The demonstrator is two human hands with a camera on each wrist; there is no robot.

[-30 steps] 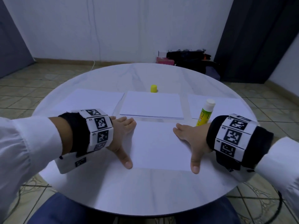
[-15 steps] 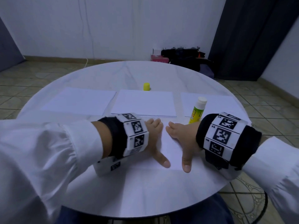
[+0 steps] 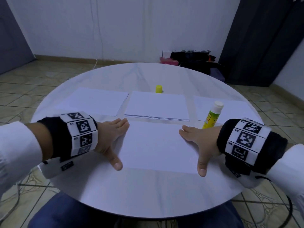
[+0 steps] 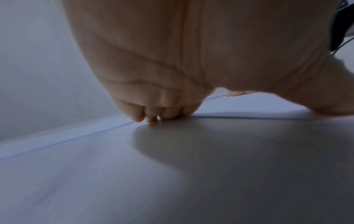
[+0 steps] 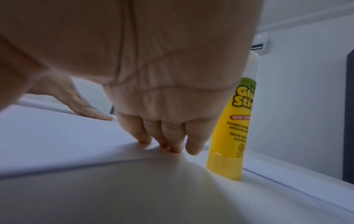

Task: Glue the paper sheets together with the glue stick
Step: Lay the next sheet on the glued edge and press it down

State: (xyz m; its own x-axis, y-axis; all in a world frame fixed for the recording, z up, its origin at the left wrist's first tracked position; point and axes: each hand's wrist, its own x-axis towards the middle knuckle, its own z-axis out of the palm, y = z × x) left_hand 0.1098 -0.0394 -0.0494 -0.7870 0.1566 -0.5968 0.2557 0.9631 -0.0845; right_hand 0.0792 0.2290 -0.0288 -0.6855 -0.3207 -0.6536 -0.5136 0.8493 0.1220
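Note:
A white paper sheet (image 3: 158,145) lies flat near the front of the round table. My left hand (image 3: 113,140) presses its left edge with straight fingers and spread thumb; in the left wrist view the fingertips (image 4: 153,116) touch the paper's edge. My right hand (image 3: 197,143) presses the right edge the same way, its fingertips (image 5: 172,145) on the sheet (image 5: 57,136). The yellow glue stick (image 3: 213,115) stands upright and uncapped just beyond my right hand (image 5: 162,106), also close beside the fingers as glue stick (image 5: 231,128). Its yellow cap (image 3: 159,89) stands farther back.
A paper stack (image 3: 158,106) lies in the middle of the white table (image 3: 148,195), another sheet (image 3: 97,101) to the left and one (image 3: 230,109) to the right under the glue stick. Bags (image 3: 190,59) sit on the floor beyond the table.
Both hands were close together at the sheet's middle half a second ago; they have slid apart to its left and right edges, flat on the paper.

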